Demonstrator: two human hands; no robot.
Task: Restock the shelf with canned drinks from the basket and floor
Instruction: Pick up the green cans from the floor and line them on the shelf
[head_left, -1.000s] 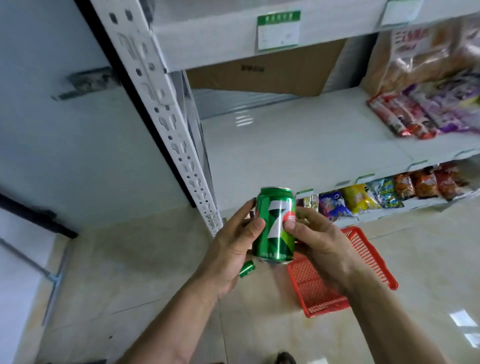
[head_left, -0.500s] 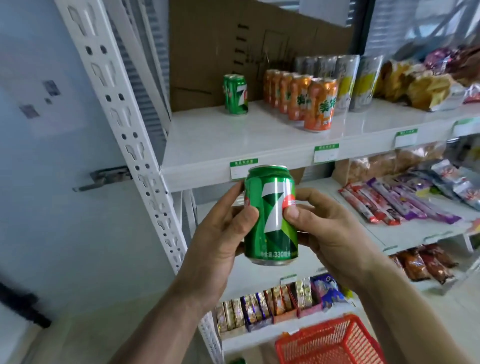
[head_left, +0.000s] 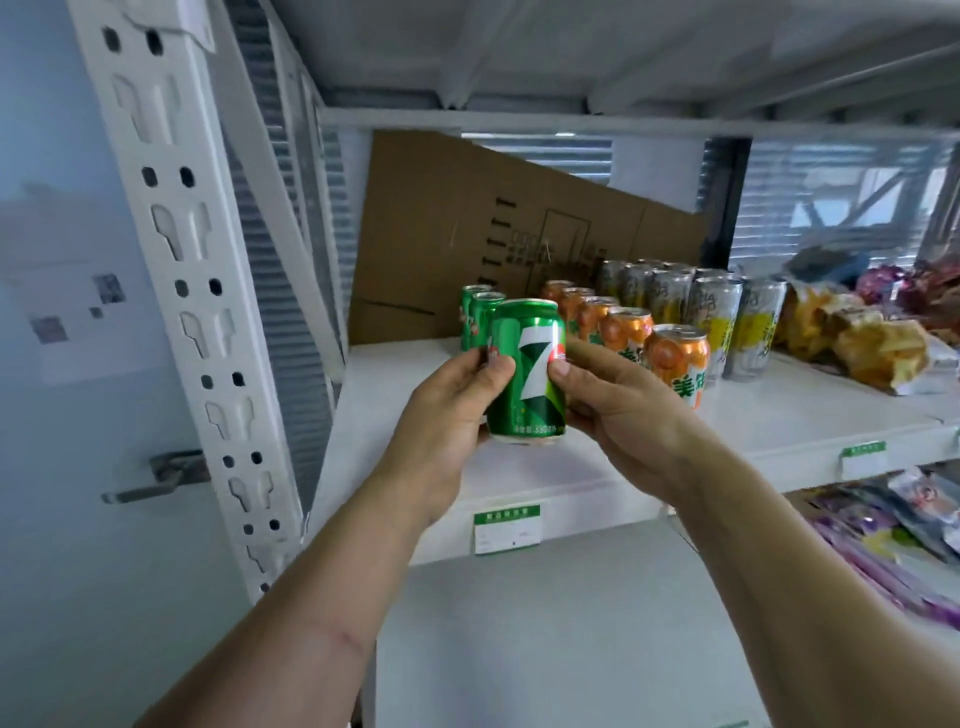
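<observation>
On the white shelf (head_left: 571, 467) in front of you stand two green cans (head_left: 475, 312) at the back left, a row of orange cans (head_left: 623, 332) running toward the front just to their right, and taller silver-and-yellow cans (head_left: 717, 306) beyond those. Snack bags (head_left: 862, 338) lie further right. A brown cardboard sheet (head_left: 467, 223) leans against the back. The perforated white upright (head_left: 176, 270) stands at your left; a green-edged price label (head_left: 506, 529) hangs on the shelf's front lip.

Against the frame half a second ago, the shelf now sits lower and closer in view, the red basket has gone from sight, and the can has risen to shelf height.

The green can (head_left: 527, 371) is upright, held above the front part of the shelf, directly before the two shelved green cans. It carries a white and dark-green emblem and small print near its base. Your left hand (head_left: 447, 410) and right hand (head_left: 618, 410) both grip it, fingers and thumbs curled round its sides.
</observation>
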